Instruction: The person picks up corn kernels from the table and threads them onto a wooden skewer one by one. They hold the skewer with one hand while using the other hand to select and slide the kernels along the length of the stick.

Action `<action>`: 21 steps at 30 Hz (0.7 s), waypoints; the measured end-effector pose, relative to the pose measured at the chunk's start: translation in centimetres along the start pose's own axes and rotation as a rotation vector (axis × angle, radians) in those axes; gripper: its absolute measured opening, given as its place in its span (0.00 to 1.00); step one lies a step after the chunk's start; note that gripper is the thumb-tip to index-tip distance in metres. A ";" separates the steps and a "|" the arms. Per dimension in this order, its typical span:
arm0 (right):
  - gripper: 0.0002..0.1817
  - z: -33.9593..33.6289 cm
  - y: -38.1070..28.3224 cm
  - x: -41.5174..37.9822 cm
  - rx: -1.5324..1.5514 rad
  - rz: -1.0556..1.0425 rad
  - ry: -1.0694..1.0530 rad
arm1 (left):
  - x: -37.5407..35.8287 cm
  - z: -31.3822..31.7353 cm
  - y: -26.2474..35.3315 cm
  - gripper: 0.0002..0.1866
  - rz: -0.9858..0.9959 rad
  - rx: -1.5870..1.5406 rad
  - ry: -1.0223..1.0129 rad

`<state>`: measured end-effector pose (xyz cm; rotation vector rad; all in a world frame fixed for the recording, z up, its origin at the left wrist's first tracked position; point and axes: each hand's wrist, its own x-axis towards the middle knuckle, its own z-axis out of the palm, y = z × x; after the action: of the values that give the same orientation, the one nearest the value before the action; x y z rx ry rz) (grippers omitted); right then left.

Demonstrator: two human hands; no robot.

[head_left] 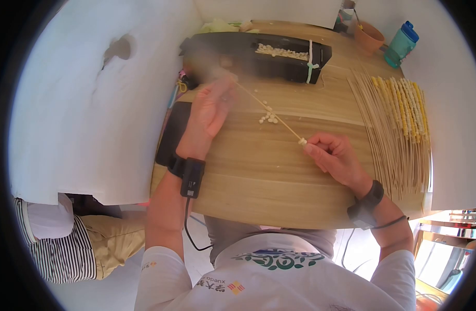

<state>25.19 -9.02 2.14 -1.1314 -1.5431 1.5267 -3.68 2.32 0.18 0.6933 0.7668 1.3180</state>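
A thin wooden stick (269, 107) slants across the table between both hands. My left hand (212, 106) grips its upper end; a smear on the lens blurs those fingertips. My right hand (336, 158) is closed at the lower end, thumb and forefinger pinching a small white bead (302, 141) on the stick's tip. Below the stick's middle lies a loose cluster of white beads (269, 118) on the wooden table (259, 176). Behind them stands a black box (227, 49), with more white beads (282, 52) in its right compartment.
On the right lie many bare sticks (375, 135) beside several sticks strung with yellow and white beads (404, 106). A teal bottle (401, 45) and a clay pot (369, 37) stand at the back right. White panels flank the table. Another person's striped sleeve (64, 251) shows lower left.
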 end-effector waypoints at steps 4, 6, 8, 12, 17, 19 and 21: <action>0.10 0.0 -0.2 0.0 -0.023 -0.002 0.012 | -0.8 1.3 -0.9 0.07 -0.046 0.029 -0.074; 0.10 0.1 -0.2 0.0 -0.024 0.007 0.035 | -1.7 2.3 -1.0 0.07 -0.084 0.043 -0.090; 0.10 0.1 -0.1 0.1 -0.024 0.019 0.054 | -2.1 2.7 -1.8 0.07 -0.104 0.060 -0.131; 0.09 0.0 0.1 0.2 -0.005 -0.049 0.034 | -3.6 4.8 -2.5 0.07 -0.135 0.152 -0.212; 0.09 0.0 0.2 0.1 0.002 -0.093 0.034 | -4.8 6.0 -3.2 0.08 -0.189 0.197 -0.275; 0.10 0.1 0.1 0.1 0.000 -0.112 0.036 | -5.1 6.2 -3.3 0.08 -0.206 0.203 -0.298; 0.10 0.3 0.1 0.1 0.010 -0.113 0.040 | -5.5 6.6 -3.4 0.08 -0.199 0.321 -0.304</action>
<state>24.89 -9.03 2.05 -1.0453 -1.5444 1.4270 3.17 -3.61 1.82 1.0190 0.7826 0.8906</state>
